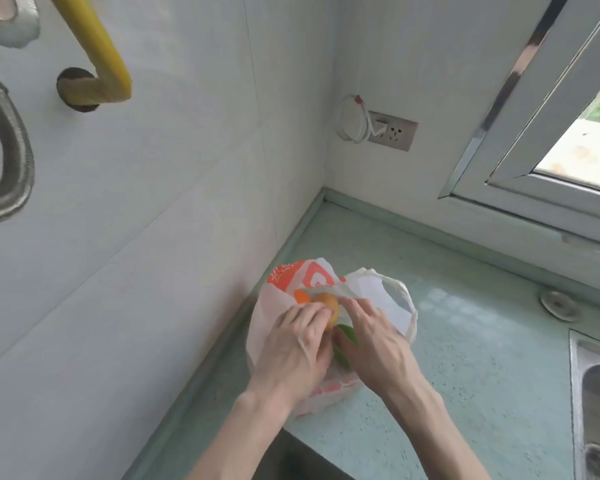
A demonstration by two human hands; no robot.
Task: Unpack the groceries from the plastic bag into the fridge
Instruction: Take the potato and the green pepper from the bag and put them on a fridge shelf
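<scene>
Gripping one orange fruit (328, 311): two hands, left hand (293, 348), right hand (371, 337).

No text can be read; the white plastic bag (281, 327) bears only blurred orange print.

The plastic bag (281, 317) is thin, crinkled film, white with orange print, faintly glossy. It sits on a pale green countertop (465, 358) — smooth, lightly speckled, with a dull sheen. The sink (596, 393) is brushed steel, the hose (14, 150) braided metal, the wall tiles (153, 168) glossy white.
</scene>
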